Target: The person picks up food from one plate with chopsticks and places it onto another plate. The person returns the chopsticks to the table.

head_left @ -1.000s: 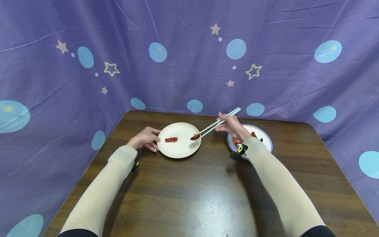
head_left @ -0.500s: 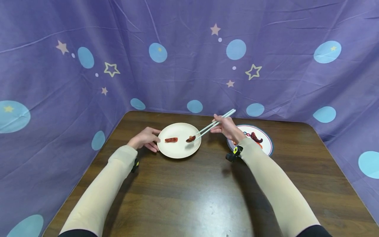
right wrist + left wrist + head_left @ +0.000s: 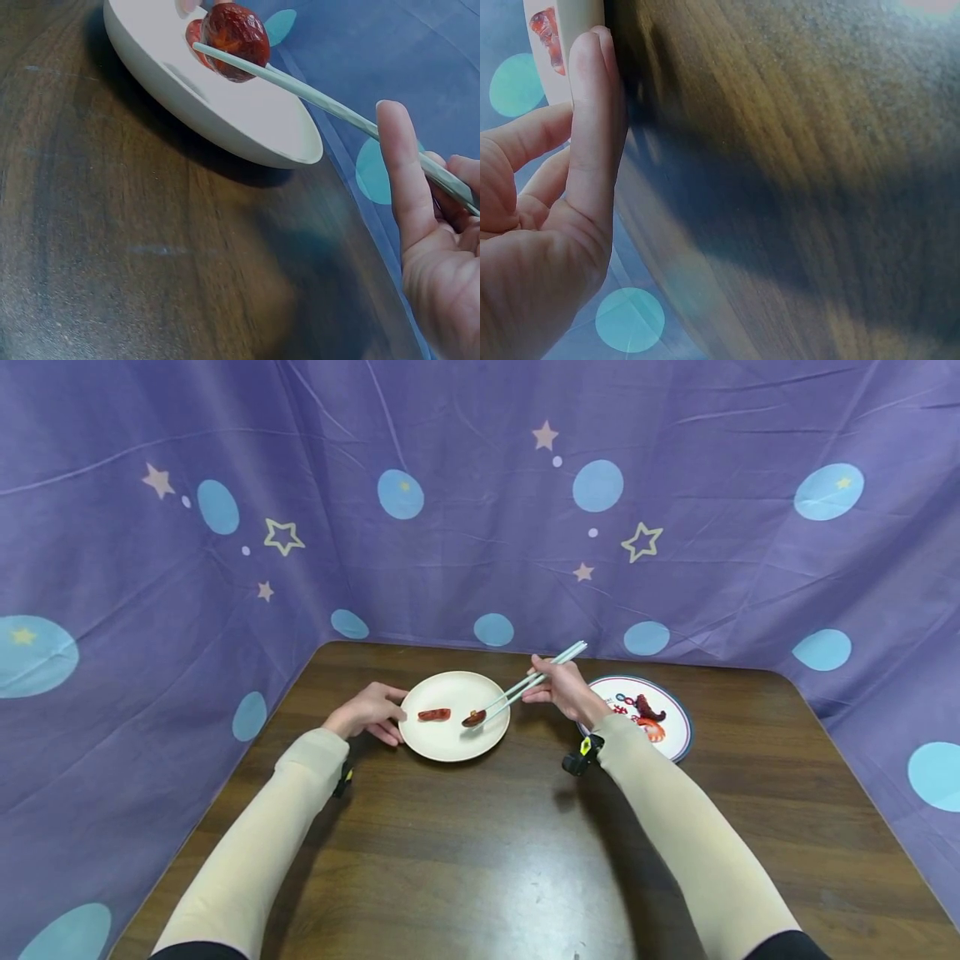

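A cream plate (image 3: 450, 749) sits on the table. My left hand (image 3: 372, 712) pinches its left rim between thumb and fingers; the left wrist view shows this hand (image 3: 577, 195) at the plate's edge. A reddish strip of food (image 3: 434, 715) lies left of the plate's middle. With my right hand (image 3: 564, 687) I hold a pair of pale green chopsticks (image 3: 330, 107). Between their tips is a glossy dark-red, roundish food piece (image 3: 236, 37), over the right half of the cream plate. Whether it touches the plate is hard to tell.
Partly behind my right forearm stands a white plate with a blue rim (image 3: 681, 727). On it lie a dark-red curled piece (image 3: 648, 708) and an orange shrimp-like piece (image 3: 651, 729). A purple patterned curtain (image 3: 465, 527) hangs around the wooden table (image 3: 450, 843).
My right hand has moved left and slightly down, carrying the dark-red piece further over the cream plate. More of the blue-rimmed plate shows. My left hand has stayed put.
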Action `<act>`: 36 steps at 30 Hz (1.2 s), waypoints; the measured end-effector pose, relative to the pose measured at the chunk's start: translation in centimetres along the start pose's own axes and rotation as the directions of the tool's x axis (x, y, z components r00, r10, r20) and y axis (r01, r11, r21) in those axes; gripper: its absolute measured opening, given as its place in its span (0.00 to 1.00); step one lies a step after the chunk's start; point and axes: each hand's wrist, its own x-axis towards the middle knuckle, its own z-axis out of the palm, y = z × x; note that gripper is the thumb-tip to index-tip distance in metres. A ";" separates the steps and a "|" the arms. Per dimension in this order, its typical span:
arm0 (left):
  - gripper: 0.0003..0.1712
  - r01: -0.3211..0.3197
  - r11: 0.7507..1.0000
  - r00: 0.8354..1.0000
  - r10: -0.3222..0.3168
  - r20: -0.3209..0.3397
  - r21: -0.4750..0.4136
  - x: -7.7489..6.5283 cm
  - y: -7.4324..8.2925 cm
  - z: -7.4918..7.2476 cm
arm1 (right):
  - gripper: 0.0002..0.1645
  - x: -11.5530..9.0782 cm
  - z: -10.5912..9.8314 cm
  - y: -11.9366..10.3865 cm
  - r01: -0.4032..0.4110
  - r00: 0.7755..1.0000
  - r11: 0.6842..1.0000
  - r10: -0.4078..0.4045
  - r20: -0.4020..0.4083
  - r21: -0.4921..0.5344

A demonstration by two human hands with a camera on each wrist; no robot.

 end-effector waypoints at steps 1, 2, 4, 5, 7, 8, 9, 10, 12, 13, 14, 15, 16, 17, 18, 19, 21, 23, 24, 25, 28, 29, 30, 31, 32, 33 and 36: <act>0.40 0.000 1.000 1.000 0.000 -0.001 -0.001 0.0 0.0 0.0 | 0.17 0.0 0.1 0.1 0.002 1.000 1.000 -0.002 -0.003 -0.003; 0.40 0.000 1.000 1.000 0.000 -0.002 0.000 0.0 0.0 0.0 | 0.17 0.0 0.1 0.1 0.003 1.000 1.000 -0.003 -0.005 -0.004; 0.40 -0.002 1.000 1.000 0.002 -0.004 0.002 0.1 0.0 0.1 | 0.17 0.0 0.2 0.2 0.002 1.000 1.000 -0.002 -0.009 -0.007; 0.39 0.001 1.000 1.000 -0.001 -0.008 0.003 0.1 0.0 0.1 | 0.16 0.0 0.3 0.3 0.003 1.000 1.000 -0.003 -0.008 -0.009; 0.40 0.002 1.000 1.000 -0.002 -0.009 0.008 0.1 0.1 0.1 | 0.16 0.0 0.6 0.4 0.004 1.000 1.000 -0.004 -0.008 -0.012; 0.40 0.002 1.000 1.000 -0.002 -0.009 0.011 0.1 0.1 0.1 | 0.16 0.0 0.7 0.4 0.004 1.000 1.000 -0.004 -0.010 -0.010; 0.40 0.002 1.000 1.000 -0.002 -0.008 0.011 0.1 0.1 0.1 | 0.16 0.0 0.9 0.5 0.006 1.000 1.000 -0.006 -0.012 -0.012; 0.40 0.003 1.000 1.000 -0.003 -0.007 0.010 0.2 0.2 0.1 | 0.16 0.0 1.0 0.5 0.008 1.000 1.000 -0.008 -0.011 -0.012; 0.40 0.004 1.000 1.000 -0.004 -0.006 0.008 0.2 0.2 0.1 | 0.16 0.1 1.4 0.7 0.011 1.000 1.000 -0.011 -0.012 -0.006; 0.40 0.005 1.000 1.000 -0.005 -0.005 0.006 0.3 0.1 0.1 | 0.16 0.1 1.6 0.9 0.012 1.000 1.000 -0.012 -0.013 -0.004; 0.40 0.006 1.000 1.000 -0.006 -0.003 0.006 0.3 0.1 0.1 | 0.16 0.1 1.8 1.0 0.013 1.000 1.000 -0.013 -0.012 -0.002; 0.40 0.007 1.000 1.000 -0.007 -0.003 0.005 0.3 0.0 0.0 | 0.16 0.1 2.0 1.2 0.014 1.000 1.000 -0.014 -0.011 -0.003; 0.40 0.009 1.000 1.000 -0.009 -0.003 0.006 0.3 0.0 0.0 | 0.16 0.1 2.2 1.3 0.013 1.000 1.000 -0.013 -0.011 0.001; 0.40 0.010 1.000 1.000 -0.010 -0.004 0.007 0.3 0.0 0.0 | 0.16 0.1 2.3 1.4 0.013 1.000 1.000 -0.013 -0.011 0.004; 0.40 0.012 1.000 1.000 -0.012 -0.004 0.010 0.2 0.0 0.0 | 0.16 0.0 2.5 1.5 0.014 1.000 1.000 -0.014 -0.012 0.004; 0.40 0.013 1.000 1.000 -0.013 -0.004 0.013 0.2 0.0 0.0 | 0.16 0.0 2.7 1.5 0.014 1.000 1.000 -0.014 -0.014 0.004; 0.40 0.016 1.000 1.000 -0.016 -0.005 0.018 0.2 0.0 0.0 | 0.17 -0.1 3.0 1.6 0.016 1.000 1.000 -0.016 -0.019 0.008; 0.40 0.018 1.000 1.000 -0.017 -0.006 0.020 0.2 0.0 0.0 | 0.17 -0.1 3.3 1.7 0.018 1.000 1.000 -0.018 -0.024 0.007; 0.40 0.018 1.000 1.000 -0.018 -0.006 0.020 0.2 0.0 0.0 | 0.17 -0.1 3.4 1.7 0.019 0.999 1.000 -0.019 -0.026 0.006; 0.40 0.017 1.000 1.000 -0.017 -0.006 0.019 0.2 0.0 0.0 | 0.17 -0.1 3.5 1.8 0.020 0.999 1.000 -0.020 -0.028 0.003; 0.40 0.017 1.000 1.000 -0.017 -0.007 0.017 0.3 -0.1 0.0 | 0.17 0.0 3.9 2.0 0.021 0.999 1.000 -0.021 -0.036 -0.007; 0.40 0.018 1.000 1.000 -0.017 -0.007 0.016 0.3 -0.1 0.0 | 0.17 0.0 4.0 2.1 0.022 0.999 1.000 -0.022 -0.039 -0.008; 0.40 0.018 1.000 1.000 -0.018 -0.007 0.017 0.3 -0.2 0.0 | 0.17 0.0 4.2 2.2 0.023 0.999 1.000 -0.024 -0.041 -0.010; 0.40 0.017 1.000 1.000 -0.017 -0.006 0.017 0.3 -0.2 0.0 | 0.17 0.1 4.3 2.2 0.027 0.999 1.000 -0.028 -0.045 -0.014; 0.40 0.018 1.000 1.000 -0.017 -0.006 0.018 0.3 -0.2 0.0 | 0.18 0.1 4.5 2.3 0.032 0.998 0.999 -0.033 -0.046 -0.016; 0.40 0.017 1.000 1.000 -0.017 -0.006 0.019 0.3 -0.2 0.0 | 0.18 0.0 4.6 2.3 0.036 0.998 0.999 -0.037 -0.048 -0.017; 0.40 0.018 1.000 1.000 -0.018 -0.008 0.018 0.2 -0.1 0.0 | 0.19 0.0 5.1 2.5 0.053 0.997 0.998 -0.055 -0.048 -0.025</act>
